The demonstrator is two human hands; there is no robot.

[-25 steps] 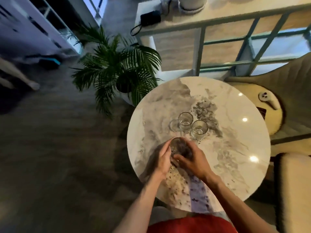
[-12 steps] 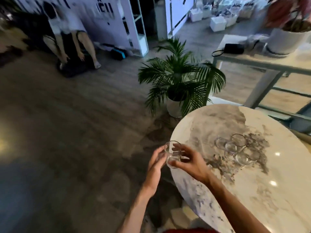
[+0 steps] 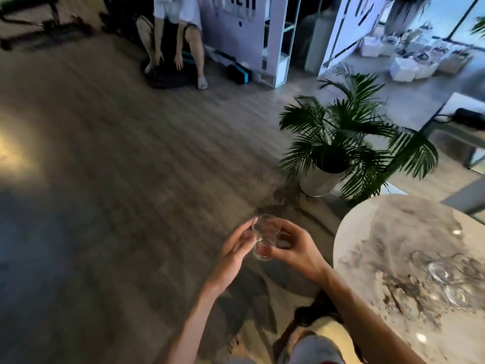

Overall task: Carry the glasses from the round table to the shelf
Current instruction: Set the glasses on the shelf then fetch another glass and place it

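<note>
A clear drinking glass hangs over the wooden floor, held between both hands. My right hand grips its right side and base; my left hand cups its left side. The round marble table lies at the lower right, with two more clear glasses standing on it near the frame edge. A white open shelf unit stands far back, beside a wall panel.
A potted palm in a white pot stands just beyond the table. A person crouches on the floor at the back. A light table with a black pouch is at the right. Wooden floor stretches to the left.
The glass has come up off the marble table and moved left, out over the floor. My view has swung left and up, bringing the shelf unit and crouching person into sight.
</note>
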